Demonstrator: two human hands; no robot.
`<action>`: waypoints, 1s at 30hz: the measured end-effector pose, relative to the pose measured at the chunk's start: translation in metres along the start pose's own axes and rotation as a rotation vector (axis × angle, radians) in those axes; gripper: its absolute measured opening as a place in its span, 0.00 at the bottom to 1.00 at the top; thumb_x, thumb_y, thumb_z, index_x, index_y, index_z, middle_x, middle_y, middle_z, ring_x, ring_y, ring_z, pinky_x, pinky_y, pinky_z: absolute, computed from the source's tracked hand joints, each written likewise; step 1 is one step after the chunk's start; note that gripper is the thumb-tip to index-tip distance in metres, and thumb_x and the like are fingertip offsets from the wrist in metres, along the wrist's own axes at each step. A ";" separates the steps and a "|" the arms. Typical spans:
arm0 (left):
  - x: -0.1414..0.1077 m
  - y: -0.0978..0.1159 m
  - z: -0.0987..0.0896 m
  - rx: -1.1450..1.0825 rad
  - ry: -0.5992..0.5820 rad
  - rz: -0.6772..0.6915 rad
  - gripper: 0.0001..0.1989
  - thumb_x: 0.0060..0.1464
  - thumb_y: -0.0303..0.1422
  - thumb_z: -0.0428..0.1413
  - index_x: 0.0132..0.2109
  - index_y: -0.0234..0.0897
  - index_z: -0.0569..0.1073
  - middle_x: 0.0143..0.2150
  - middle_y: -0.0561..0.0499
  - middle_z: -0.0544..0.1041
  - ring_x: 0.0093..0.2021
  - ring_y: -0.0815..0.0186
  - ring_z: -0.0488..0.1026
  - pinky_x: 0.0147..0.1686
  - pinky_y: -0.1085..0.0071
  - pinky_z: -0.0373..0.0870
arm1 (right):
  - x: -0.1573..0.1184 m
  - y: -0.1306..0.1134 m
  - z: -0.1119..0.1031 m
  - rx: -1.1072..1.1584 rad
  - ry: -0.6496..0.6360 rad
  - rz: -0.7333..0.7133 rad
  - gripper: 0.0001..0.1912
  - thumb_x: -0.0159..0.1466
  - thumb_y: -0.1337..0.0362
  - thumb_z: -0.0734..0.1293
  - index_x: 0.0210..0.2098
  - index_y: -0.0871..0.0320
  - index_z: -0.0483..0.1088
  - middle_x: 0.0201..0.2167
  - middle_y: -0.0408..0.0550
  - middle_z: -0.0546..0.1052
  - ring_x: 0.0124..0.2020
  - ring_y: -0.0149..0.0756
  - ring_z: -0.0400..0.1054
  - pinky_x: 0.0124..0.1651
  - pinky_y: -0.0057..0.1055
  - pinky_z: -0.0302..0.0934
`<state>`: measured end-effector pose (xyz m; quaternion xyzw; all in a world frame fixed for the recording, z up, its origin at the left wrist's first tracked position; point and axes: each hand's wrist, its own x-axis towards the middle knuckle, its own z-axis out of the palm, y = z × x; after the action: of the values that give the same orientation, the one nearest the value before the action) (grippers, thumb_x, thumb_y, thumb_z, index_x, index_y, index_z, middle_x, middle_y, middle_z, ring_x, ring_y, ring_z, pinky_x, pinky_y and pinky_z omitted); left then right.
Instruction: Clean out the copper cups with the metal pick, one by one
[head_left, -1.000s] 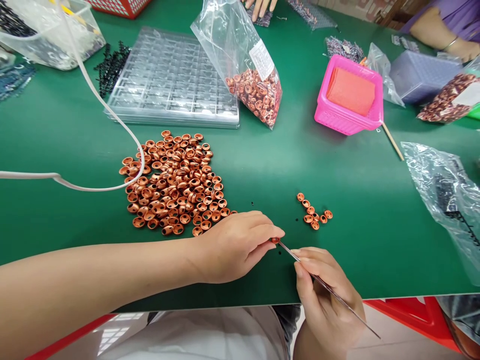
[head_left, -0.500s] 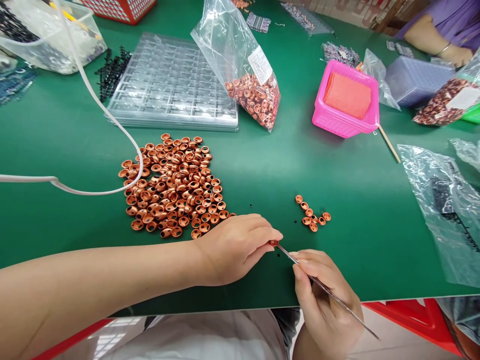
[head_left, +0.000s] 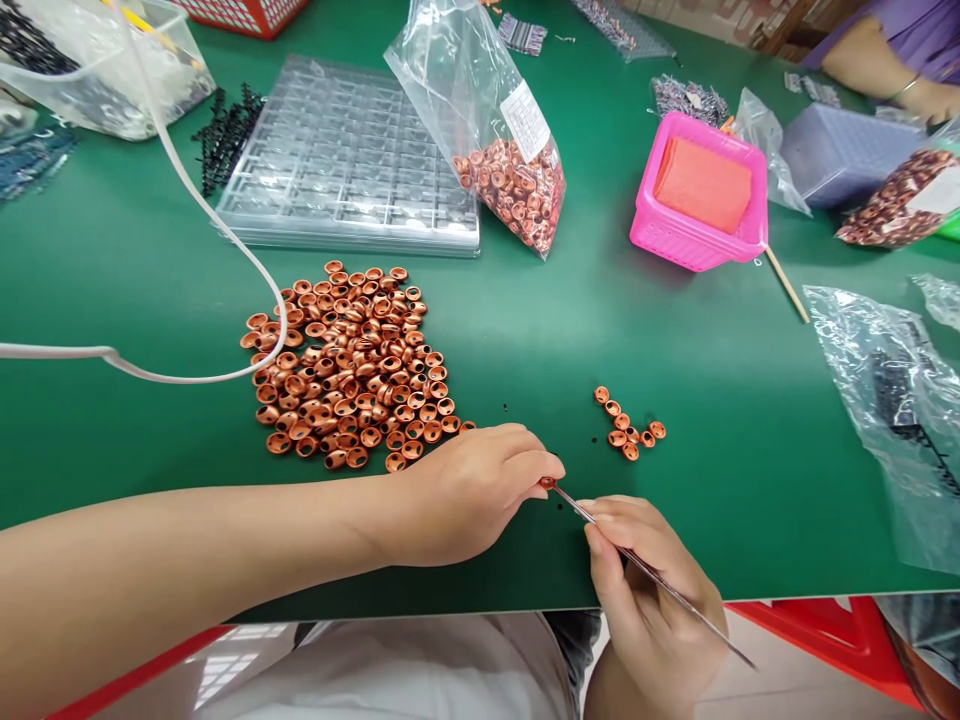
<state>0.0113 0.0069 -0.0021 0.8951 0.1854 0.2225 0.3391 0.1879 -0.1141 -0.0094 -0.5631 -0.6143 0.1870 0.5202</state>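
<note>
Between thumb and fingers my left hand (head_left: 472, 492) pinches one small copper-coloured cup (head_left: 548, 483) just above the green table. My right hand (head_left: 654, 590) grips a thin metal tool (head_left: 679, 597) like a pen, its tip touching the cup. A large pile of copper cups (head_left: 352, 370) lies left of my left hand, some beside the wrist. Beyond my right hand is a small group of cups (head_left: 631, 437), lying on the table. Tiny dark bits (head_left: 559, 507) lie near the held cup.
Behind the pile are stacked clear trays (head_left: 345, 160) and a bag of copper cups (head_left: 517, 190). A pink basket (head_left: 701, 240) stands at the back right, near a wooden stick. A white cord (head_left: 187, 190) hangs at left. Another person's arm (head_left: 870, 60) is at far right.
The view has shifted slightly. Both hands keep nearly the same pose, with the tool tip still at the held cup.
</note>
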 end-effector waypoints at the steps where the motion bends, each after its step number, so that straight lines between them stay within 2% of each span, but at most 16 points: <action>1: 0.000 0.001 0.000 0.015 -0.008 0.000 0.09 0.64 0.24 0.46 0.45 0.31 0.70 0.37 0.45 0.75 0.38 0.64 0.70 0.37 0.70 0.69 | 0.000 0.000 -0.001 0.001 -0.009 0.003 0.19 0.57 0.81 0.65 0.44 0.55 0.71 0.38 0.47 0.79 0.39 0.37 0.75 0.39 0.38 0.72; 7: -0.002 0.005 -0.004 0.045 -0.087 0.002 0.09 0.64 0.22 0.45 0.45 0.31 0.69 0.37 0.45 0.73 0.38 0.64 0.69 0.38 0.71 0.68 | 0.003 -0.002 -0.004 0.020 -0.018 0.008 0.18 0.57 0.81 0.65 0.43 0.56 0.71 0.36 0.47 0.79 0.38 0.37 0.75 0.39 0.38 0.73; 16: -0.002 0.006 -0.003 0.018 -0.077 0.025 0.09 0.63 0.22 0.44 0.43 0.31 0.69 0.37 0.45 0.74 0.37 0.65 0.69 0.35 0.71 0.68 | 0.010 -0.006 -0.009 -0.030 -0.137 -0.053 0.21 0.56 0.82 0.65 0.45 0.56 0.71 0.38 0.47 0.79 0.39 0.37 0.76 0.39 0.36 0.73; 22: 0.000 0.006 -0.002 -0.052 -0.019 -0.010 0.08 0.65 0.24 0.45 0.44 0.32 0.69 0.36 0.46 0.75 0.37 0.66 0.70 0.35 0.72 0.69 | 0.004 -0.004 -0.008 -0.014 -0.113 -0.070 0.22 0.56 0.83 0.65 0.46 0.58 0.70 0.39 0.49 0.78 0.40 0.37 0.74 0.40 0.38 0.72; 30: 0.002 0.002 -0.001 -0.163 -0.013 -0.016 0.08 0.63 0.23 0.48 0.46 0.33 0.69 0.37 0.48 0.75 0.37 0.67 0.70 0.37 0.73 0.68 | 0.002 -0.002 -0.003 0.011 -0.015 -0.026 0.19 0.57 0.81 0.65 0.44 0.56 0.70 0.37 0.47 0.78 0.38 0.36 0.74 0.39 0.38 0.72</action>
<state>0.0129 0.0068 0.0005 0.8645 0.1717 0.2284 0.4136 0.1903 -0.1138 -0.0055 -0.5508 -0.6242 0.1878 0.5213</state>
